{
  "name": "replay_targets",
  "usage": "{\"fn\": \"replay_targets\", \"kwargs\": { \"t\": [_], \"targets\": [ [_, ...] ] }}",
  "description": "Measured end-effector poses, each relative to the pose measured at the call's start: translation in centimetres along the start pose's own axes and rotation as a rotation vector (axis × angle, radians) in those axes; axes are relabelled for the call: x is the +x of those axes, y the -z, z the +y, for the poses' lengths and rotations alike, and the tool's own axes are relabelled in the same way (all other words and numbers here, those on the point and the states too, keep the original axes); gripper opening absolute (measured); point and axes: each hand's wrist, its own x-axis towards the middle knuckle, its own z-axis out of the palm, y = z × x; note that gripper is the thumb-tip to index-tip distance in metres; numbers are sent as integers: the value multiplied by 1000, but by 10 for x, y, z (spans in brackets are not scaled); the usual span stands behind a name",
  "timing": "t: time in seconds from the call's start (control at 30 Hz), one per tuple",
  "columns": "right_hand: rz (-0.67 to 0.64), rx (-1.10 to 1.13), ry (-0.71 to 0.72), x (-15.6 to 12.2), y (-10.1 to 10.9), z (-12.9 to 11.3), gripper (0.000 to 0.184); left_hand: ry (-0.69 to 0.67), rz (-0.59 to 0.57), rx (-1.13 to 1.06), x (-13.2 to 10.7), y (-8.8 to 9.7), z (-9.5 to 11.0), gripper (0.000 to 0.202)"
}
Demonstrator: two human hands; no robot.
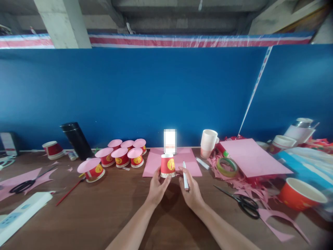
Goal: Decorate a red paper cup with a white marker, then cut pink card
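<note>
My left hand (157, 189) grips a red paper cup (166, 164) with a gold emblem, turned upside down, its rim at the bottom. In my right hand (191, 192) is a white pen-like marker (185, 176), held upright with its tip up; those fingertips come close to the cup's right side. Under and behind the cup lies a pink paper sheet (153, 163). On the sheet, just behind the cup, stands a bright, pixelated upright object (170, 140). A small white cap-like stick (202, 163) rests at the sheet's right edge.
Several upturned red cups with pink paper discs (120, 152) stand left, near a black bottle (75, 140). Scissors (247, 205), tape (227, 166), stacked white cups (208, 140) and pink scraps lie right. A power strip (23, 215) and more scissors (23, 186) occupy the left.
</note>
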Motion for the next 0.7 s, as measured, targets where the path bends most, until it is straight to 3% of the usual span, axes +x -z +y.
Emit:
{"fn": "replay_targets", "kwargs": {
  "t": [0.33, 0.5, 0.7],
  "targets": [
    [31, 36, 56, -1, 2, -10, 28, 134, -3, -404, -1, -1, -4, 45],
    [37, -1, 40, 0, 1, -6, 32, 250, -148, -605, 1, 2, 4, 42],
    [72, -10, 76, 0, 1, -7, 31, 344, -269, -671, 2, 5, 10, 49]
  ]
}}
